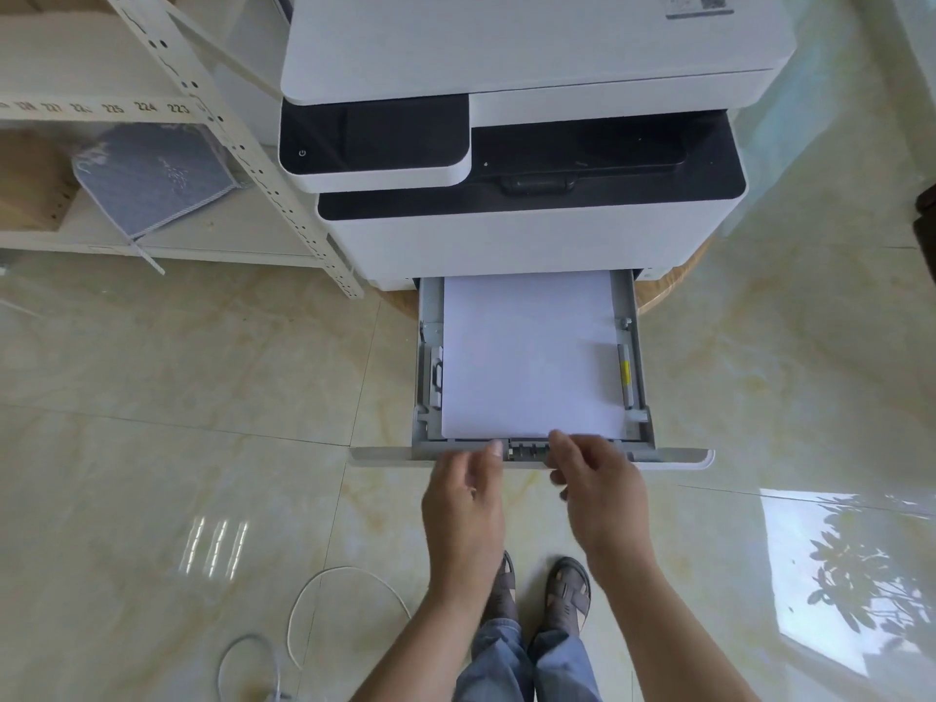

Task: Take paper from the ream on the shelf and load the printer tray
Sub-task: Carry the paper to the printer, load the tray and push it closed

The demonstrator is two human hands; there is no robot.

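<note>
Both hands empty, fingers loosely curled: left hand [463,491] and right hand [600,486] hover at the tray [639,367] front edge. Paper [532,357] lies flat in the tray just beyond the fingertips, under the printer [527,230].

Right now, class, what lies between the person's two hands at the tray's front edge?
In the head view, the tray's grey length guide sits between left hand and right hand.

My printer's grey tray [639,397] is pulled fully out, level above the floor. A white paper stack [532,354] lies flat inside it, squared between the side guides, its far edge under the printer [527,230].
</note>
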